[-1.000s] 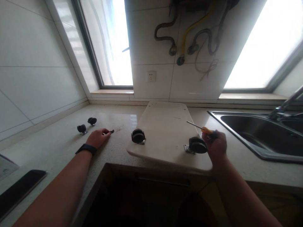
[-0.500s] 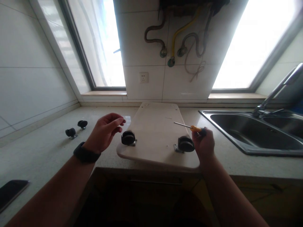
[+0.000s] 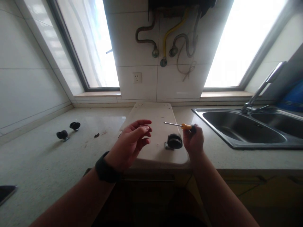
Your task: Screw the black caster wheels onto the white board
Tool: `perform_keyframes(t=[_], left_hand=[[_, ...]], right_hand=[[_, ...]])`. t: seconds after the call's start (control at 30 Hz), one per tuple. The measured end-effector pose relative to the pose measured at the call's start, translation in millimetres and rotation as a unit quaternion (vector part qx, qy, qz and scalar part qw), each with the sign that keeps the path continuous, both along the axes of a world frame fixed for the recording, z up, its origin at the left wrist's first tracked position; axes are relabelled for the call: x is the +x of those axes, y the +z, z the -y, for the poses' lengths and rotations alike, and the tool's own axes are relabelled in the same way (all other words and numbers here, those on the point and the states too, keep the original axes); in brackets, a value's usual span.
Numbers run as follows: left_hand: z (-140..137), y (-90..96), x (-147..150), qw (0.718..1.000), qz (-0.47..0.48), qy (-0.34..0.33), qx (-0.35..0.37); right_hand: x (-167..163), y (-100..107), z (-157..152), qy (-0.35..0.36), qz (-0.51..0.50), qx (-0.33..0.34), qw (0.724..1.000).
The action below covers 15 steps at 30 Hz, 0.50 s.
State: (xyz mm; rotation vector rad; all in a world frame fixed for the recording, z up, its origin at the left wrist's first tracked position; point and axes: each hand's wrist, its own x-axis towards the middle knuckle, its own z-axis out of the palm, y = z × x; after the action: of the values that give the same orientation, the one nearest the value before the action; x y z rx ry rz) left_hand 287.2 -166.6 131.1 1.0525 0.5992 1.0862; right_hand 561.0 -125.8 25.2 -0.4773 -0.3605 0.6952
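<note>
My right hand (image 3: 194, 140) is closed round the handle of a screwdriver (image 3: 186, 126) with a yellow and black grip. Its metal shaft points left over a pale board (image 3: 151, 110) lying on the counter. Thumb and fingertips of my left hand (image 3: 132, 143) are pinched together above the board's left side; whatever they hold is too small to make out. A black caster wheel (image 3: 174, 141) with a metal plate stands on the board's near right corner, beside my right hand. The board's near left corner is hidden behind my left hand.
Two loose casters, a nearer one (image 3: 62, 135) and a farther one (image 3: 75, 126), lie on the left counter. Near them is a small dark cluster (image 3: 96, 135). A steel sink (image 3: 227, 138) with a tap (image 3: 260, 88) is at right. A dark flat object (image 3: 7, 193) sits at lower left.
My left hand has moved right, over the board, and now covers the left caster. The small dark cluster on the counter has come into sight. The screwdriver stays in my right hand.
</note>
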Motion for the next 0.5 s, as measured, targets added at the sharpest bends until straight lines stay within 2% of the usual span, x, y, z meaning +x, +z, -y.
perform_keyframes(t=[0.2, 0.5], left_hand=[[-16.3, -15.8, 40.5, 0.995, 0.041, 0.022, -0.083], [-17.7, -22.5, 53.6, 0.997, 0.034, 0.026, -0.067]], right_hand=[[0.7, -0.8, 1.8, 0.007, 0.009, 0.019, 1.0], [-0.8, -1.4, 2.5, 0.021, 0.014, 0.029, 0.999]])
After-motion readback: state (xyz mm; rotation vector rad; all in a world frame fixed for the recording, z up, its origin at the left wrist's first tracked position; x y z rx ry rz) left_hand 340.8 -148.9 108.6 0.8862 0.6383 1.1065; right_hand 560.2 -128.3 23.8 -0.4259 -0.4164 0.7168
